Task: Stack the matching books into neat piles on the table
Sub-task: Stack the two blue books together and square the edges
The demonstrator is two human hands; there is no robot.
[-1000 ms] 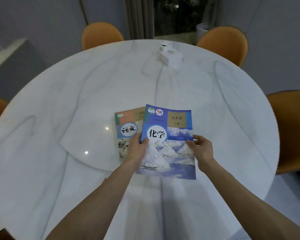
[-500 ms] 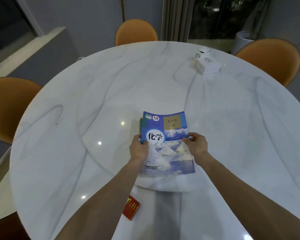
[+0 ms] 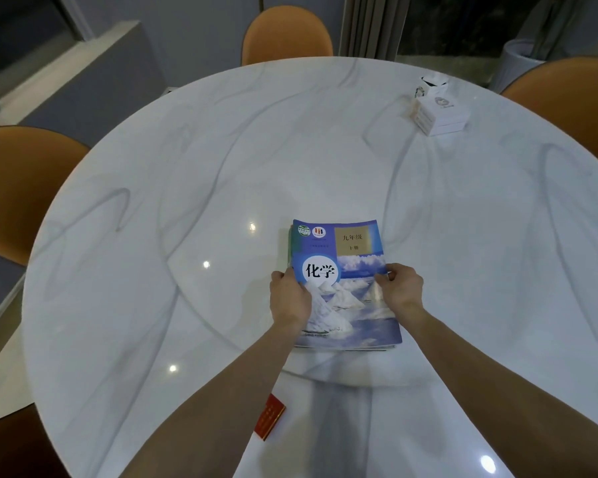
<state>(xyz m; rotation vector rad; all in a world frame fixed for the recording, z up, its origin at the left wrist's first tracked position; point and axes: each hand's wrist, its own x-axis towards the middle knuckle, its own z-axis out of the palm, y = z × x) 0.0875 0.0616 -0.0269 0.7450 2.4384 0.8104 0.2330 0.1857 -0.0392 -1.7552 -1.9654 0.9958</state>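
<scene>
Fingers of your left hand (image 3: 289,298) curl around the left edge of the blue chemistry textbook (image 3: 346,281), thumb on its cover, while your right hand (image 3: 399,288) pinches the right edge — both hands closed on it. That book lies on top of a small pile near the middle of the round white marble table (image 3: 187,201), a green edge of another book (image 3: 289,244) peeking out at its left. Nearer you sits a small red booklet (image 3: 269,417); a white box (image 3: 439,113) sits at the far right.
</scene>
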